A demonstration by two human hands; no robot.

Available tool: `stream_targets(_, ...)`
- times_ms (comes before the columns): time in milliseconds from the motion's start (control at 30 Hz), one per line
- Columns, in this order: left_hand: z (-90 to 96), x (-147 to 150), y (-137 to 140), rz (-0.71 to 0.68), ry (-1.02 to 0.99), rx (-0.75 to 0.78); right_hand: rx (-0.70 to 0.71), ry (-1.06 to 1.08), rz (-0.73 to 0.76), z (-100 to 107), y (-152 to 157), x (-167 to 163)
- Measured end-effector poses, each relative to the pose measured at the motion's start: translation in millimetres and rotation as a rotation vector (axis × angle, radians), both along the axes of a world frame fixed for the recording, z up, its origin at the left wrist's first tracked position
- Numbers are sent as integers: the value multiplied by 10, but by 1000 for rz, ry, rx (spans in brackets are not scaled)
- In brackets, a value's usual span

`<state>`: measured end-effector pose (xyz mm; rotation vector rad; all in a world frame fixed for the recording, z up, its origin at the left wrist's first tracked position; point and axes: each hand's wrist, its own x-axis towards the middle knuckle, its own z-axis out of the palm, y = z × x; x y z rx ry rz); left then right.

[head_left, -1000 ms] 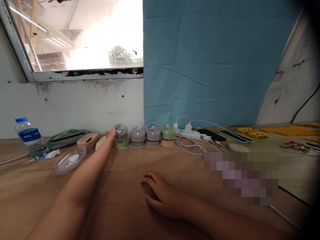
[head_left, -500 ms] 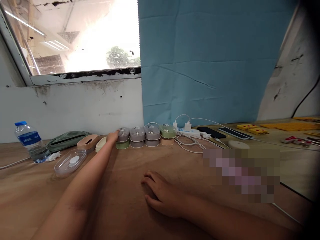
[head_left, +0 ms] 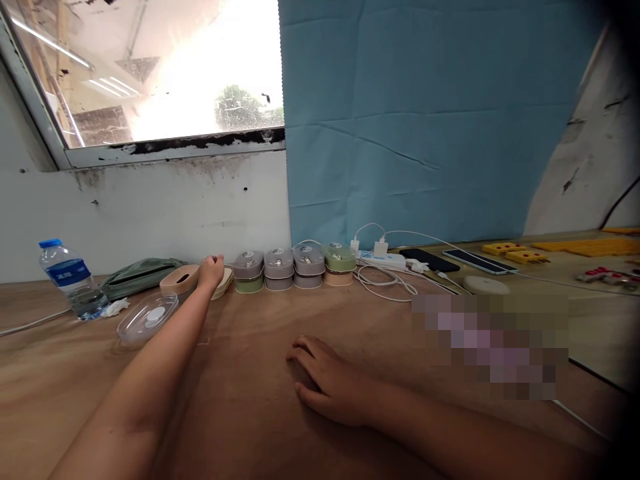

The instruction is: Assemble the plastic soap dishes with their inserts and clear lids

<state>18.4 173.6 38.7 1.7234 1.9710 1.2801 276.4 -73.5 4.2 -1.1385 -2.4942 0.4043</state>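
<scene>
My left hand [head_left: 211, 271] reaches to the back of the table with its fingers curled. It is at the left side of a cream-coloured box or lid [head_left: 223, 283], beside a peach box with a dark slot [head_left: 180, 280]. Whatever those fingers hold, if anything, is hidden. To the right of the cream piece stands a row of small two-tier lidded boxes: a grey one on a green base [head_left: 249, 268], two grey ones [head_left: 279, 269], and a green one on a peach base [head_left: 339, 261]. My right hand [head_left: 330, 380] rests on the tabletop, fingers loosely apart, holding nothing.
A clear plastic lid [head_left: 131, 325], a water bottle [head_left: 73, 280] and a green pouch [head_left: 145, 277] lie at the left. White cables [head_left: 383, 283], a power strip [head_left: 383, 260], phones [head_left: 480, 261] and yellow pieces [head_left: 510, 252] occupy the right. One patch there is blurred.
My left hand has moved left, from the nearest grey-and-green box to the cream piece. My right hand stays resting on the table. The camera view has shifted slightly.
</scene>
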Motion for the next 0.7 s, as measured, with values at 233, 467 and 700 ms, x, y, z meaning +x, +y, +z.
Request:
stream_targets(233, -341, -351, -346, -110, 360, 87, -8, -22, -1, 14, 5, -8)
stream_targets(467, -537, -417, -363, -144, 414, 176, -6, -43, -6, 23, -7, -13)
stream_targets(700, -449, -287, -772, -99, 296, 374, 48, 77, -85, -54, 9, -9)
